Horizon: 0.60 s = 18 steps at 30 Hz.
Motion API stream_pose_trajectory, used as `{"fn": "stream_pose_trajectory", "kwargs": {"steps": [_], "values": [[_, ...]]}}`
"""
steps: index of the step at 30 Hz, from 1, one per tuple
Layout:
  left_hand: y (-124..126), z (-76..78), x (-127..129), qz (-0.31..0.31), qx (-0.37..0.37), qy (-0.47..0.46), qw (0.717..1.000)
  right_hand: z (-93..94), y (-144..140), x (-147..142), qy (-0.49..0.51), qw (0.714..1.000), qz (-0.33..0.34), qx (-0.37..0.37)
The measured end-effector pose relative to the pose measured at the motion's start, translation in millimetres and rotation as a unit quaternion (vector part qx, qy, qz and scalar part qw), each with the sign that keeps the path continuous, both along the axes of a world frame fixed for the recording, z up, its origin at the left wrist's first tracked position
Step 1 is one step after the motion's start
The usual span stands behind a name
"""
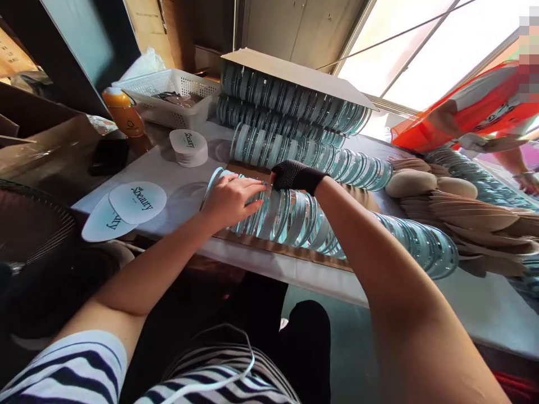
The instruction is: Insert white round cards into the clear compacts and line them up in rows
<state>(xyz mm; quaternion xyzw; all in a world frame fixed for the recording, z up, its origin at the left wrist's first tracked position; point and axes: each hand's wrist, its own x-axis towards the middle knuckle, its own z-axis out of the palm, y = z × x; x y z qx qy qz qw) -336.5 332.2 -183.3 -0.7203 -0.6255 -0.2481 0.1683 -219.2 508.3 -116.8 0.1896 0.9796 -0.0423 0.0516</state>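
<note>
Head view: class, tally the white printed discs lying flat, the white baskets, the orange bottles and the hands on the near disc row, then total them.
Printed discs: 2
Basket: 1
Bottle: 1
Hands, left hand and right hand: 2
Total: 6

- A white table (177,174) fills the middle, its near edge running down to the right.
- Bright daylight pours through a large window (421,50) above the table's far right end.
- Pale cabinet doors (295,28) stand behind the table, left of the window.
- A dark wall panel (84,39) rises beyond the table's left end, cardboard boxes (46,146) below it.
- A white plastic basket (168,98) sits at the table's far left corner.
</note>
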Motion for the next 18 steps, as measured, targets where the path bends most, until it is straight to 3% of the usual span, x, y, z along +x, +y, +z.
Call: {"fn": "stream_pose_trajectory", "kwargs": {"steps": [4,8,12,18], "values": [[-1.6,1.5,0.9,0.006,0.005,-0.007,1.0,0.3,-22.0,13.3,0.04,0.995,-0.057,0.072],[-3.0,3.0,1.8,0.011,-0.004,-0.027,1.0,-17.6,-69.1,39.1,0.148,0.966,-0.131,0.167],[1.1,5.0,2.6,0.008,-0.012,-0.038,0.999,-59.7,-117.5,66.8,0.193,0.953,-0.115,0.204],[3.5,4.5,2.0,0.02,-0.01,-0.049,0.999,-144.4,-159.0,83.6,0.138,0.979,-0.091,0.12]]}}
